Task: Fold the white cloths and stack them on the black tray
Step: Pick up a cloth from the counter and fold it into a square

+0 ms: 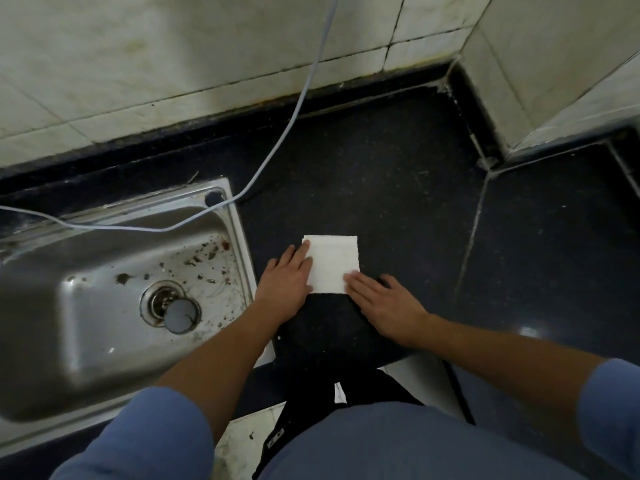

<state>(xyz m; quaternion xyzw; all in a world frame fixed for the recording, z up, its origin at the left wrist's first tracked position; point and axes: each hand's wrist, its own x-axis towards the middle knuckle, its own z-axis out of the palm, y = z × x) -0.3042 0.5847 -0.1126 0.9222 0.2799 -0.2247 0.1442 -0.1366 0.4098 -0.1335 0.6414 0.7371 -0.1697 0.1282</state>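
Two bare hands press flat on one folded white cloth (333, 263) lying on the dark desk (398, 188) just right of the steel sink (104, 271). Left hand (285, 282) covers the cloth's left edge, fingers spread and holding nothing in its grip; right hand (389, 304) rests palm-down on the near right corner, likewise ungripped. A pale cable (298, 109) trails from the tiled wall (173, 46) across the sink.

hands flat on white cloth (332, 265) | dark counter (398, 188) | sink (69, 306) on L
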